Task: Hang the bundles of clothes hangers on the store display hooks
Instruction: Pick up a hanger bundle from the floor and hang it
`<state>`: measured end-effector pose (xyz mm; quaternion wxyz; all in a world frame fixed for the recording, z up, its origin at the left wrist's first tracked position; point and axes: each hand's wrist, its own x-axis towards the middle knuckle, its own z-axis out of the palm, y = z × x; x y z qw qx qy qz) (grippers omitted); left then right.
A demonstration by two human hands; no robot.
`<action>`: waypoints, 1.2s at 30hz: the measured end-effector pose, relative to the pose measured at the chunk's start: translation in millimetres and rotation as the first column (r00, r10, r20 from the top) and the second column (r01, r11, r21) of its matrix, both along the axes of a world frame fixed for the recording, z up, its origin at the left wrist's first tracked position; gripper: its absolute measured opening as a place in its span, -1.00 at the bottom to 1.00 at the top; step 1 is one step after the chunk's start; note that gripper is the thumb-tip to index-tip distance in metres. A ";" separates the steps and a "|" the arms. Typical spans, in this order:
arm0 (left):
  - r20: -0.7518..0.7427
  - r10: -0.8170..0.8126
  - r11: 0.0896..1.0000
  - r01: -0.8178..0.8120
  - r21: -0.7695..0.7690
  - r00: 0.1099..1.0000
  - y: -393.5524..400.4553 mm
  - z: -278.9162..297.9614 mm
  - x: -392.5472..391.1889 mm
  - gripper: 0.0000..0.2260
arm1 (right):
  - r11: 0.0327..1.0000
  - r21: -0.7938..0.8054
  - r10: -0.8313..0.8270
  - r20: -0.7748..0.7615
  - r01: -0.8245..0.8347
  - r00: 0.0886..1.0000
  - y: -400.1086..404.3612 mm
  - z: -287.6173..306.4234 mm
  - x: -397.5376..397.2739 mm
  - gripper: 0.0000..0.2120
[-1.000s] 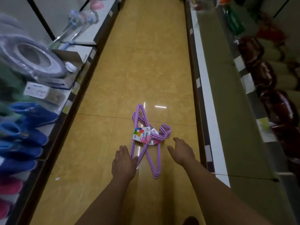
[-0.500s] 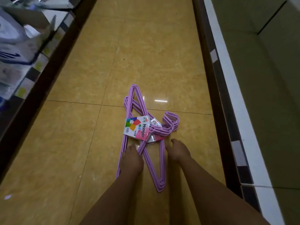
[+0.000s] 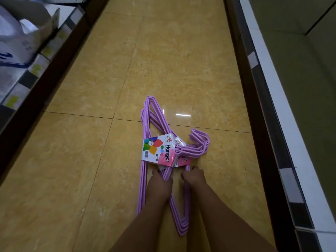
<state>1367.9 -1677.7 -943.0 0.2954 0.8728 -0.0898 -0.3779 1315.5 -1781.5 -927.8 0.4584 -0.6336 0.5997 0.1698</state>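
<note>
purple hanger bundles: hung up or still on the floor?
On the floor. The purple wire hanger bundles lie flat on yellow floor tiles, both hands at them.

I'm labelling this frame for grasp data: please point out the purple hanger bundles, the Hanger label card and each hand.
purple hanger bundles [image 3: 145, 179]: head view, long left-side bars.
Hanger label card [image 3: 160, 150]: head view, middle of the printed card.
left hand [image 3: 160, 184]: head view, back of the hand.
right hand [image 3: 194, 177]: head view, knuckles.
</note>
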 end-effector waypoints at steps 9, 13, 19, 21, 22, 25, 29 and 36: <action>-0.181 0.130 0.986 -0.107 0.129 0.975 -1.0 17.8 12.1 -0.52 | 0.885 0.396 -0.321 0.140 0.244 0.937 12.0 32.6 13.4 -0.47; -0.308 0.151 0.986 -0.166 -0.025 0.939 -1.0 15.5 8.5 -0.39 | 0.872 0.380 -0.408 0.212 0.309 0.888 29.8 28.3 25.7 -0.09; -0.399 -0.049 0.972 -0.048 -0.231 0.916 1.6 60.5 2.8 -0.31 | 0.957 0.027 -0.289 0.067 0.288 0.955 36.2 39.7 40.0 -0.25; -0.461 -0.077 0.966 -0.048 -0.254 0.884 1.3 75.9 8.0 -0.60 | 0.960 -0.015 -0.277 0.119 0.280 0.954 31.9 47.1 43.4 -0.39; -0.473 -0.030 0.966 -0.096 -0.240 0.881 -1.3 79.6 11.0 -0.69 | 0.961 -0.046 -0.266 0.136 0.274 0.954 30.7 54.6 45.7 -0.44; -0.509 0.121 0.926 -0.281 -0.252 0.852 -7.3 88.7 14.2 -0.70 | 0.963 -0.087 -0.244 0.137 0.257 0.960 24.2 79.8 51.9 -0.50; -0.740 0.212 0.783 -0.564 -0.262 0.638 -6.5 146.0 1.7 -0.71 | 0.974 -0.094 -0.196 0.126 0.208 0.972 23.1 139.9 54.9 -0.47; -0.696 0.136 0.898 -0.385 -0.214 0.705 17.9 281.7 -7.4 -0.69 | 0.992 -0.047 -0.116 0.050 0.119 0.992 44.6 275.1 40.6 -0.41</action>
